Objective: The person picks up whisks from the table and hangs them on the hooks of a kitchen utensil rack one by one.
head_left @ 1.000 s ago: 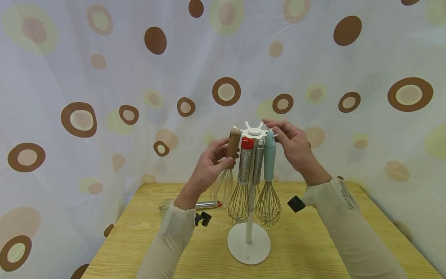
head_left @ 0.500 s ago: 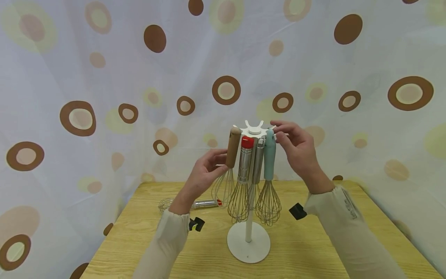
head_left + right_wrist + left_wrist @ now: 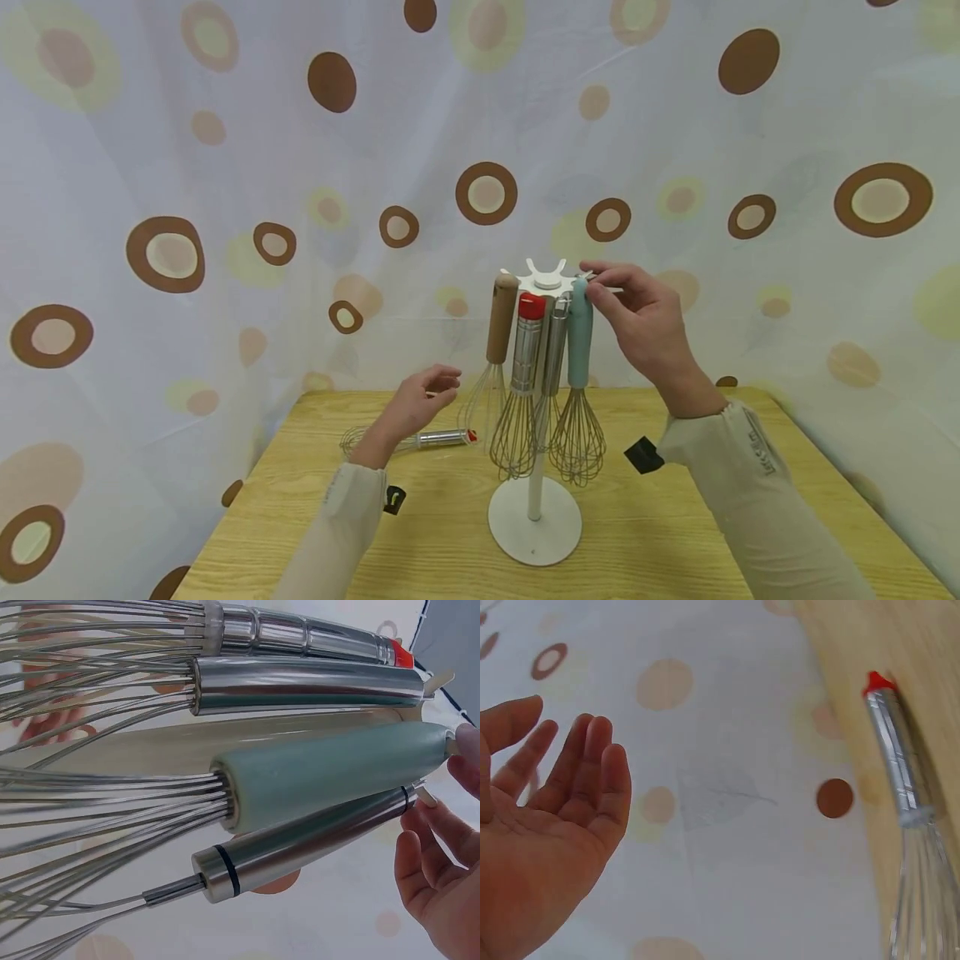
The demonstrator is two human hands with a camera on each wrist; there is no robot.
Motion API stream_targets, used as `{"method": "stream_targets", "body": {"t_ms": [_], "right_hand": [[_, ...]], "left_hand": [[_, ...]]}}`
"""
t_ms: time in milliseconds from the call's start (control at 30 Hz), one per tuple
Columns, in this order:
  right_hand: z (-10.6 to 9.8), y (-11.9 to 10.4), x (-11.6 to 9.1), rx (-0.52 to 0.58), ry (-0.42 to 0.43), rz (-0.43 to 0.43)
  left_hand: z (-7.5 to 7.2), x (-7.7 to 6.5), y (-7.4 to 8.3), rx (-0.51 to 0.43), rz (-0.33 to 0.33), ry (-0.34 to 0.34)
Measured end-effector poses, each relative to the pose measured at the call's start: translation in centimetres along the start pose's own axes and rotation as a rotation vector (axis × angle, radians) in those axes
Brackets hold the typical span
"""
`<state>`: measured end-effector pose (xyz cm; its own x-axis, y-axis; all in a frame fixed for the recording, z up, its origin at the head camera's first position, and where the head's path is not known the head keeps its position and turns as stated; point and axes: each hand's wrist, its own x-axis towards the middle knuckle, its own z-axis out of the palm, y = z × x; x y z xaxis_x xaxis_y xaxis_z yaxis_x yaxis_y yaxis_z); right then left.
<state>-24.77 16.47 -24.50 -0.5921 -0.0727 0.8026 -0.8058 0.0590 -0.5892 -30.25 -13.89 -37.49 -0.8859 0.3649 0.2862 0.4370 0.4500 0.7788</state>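
Observation:
A white whisk stand (image 3: 535, 522) rises from the table with several whisks hanging from its top. My right hand (image 3: 645, 329) is at the stand's top, thumb and fingers pinching around its arm tips beside the teal-handled whisk (image 3: 580, 342). In the right wrist view, its fingers (image 3: 442, 847) touch the hook end of a steel-handled whisk (image 3: 307, 836). At the left hangs a wooden-handled whisk (image 3: 502, 321), apart from my left hand (image 3: 416, 406). That hand holds nothing, its fingers loosely bent, above a red-tipped steel whisk (image 3: 442, 438) lying on the table.
Another red-topped whisk (image 3: 527, 350) hangs at the stand's front. The wooden table (image 3: 645, 533) meets a dotted cloth backdrop (image 3: 420, 125) behind and at the sides. Black wrist mounts (image 3: 643, 455) stick out from the sleeves.
My left hand has let go of the wooden-handled whisk, which now hangs on the stand, and moved down and left. My right hand has shifted slightly right but stays at the stand's top.

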Motion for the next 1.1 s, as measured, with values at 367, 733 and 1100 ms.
{"method": "stream_targets", "body": {"t_ms": [367, 733, 1100], "right_hand": [[-0.1, 0.0, 0.2, 0.01, -0.019, 0.051], [-0.3, 0.3, 0.4, 0.038, -0.042, 0.09], [-0.8, 0.7, 0.7, 0.043, -0.07, 0.088]], "left_hand": [[3.1, -0.4, -7.5, 0.303, -0.121, -0.112], [5.3, 0.1, -9.9, 0.407, -0.19, -0.068], [6.1, -0.3, -10.8, 0.489, -0.186, -0.072]]}}
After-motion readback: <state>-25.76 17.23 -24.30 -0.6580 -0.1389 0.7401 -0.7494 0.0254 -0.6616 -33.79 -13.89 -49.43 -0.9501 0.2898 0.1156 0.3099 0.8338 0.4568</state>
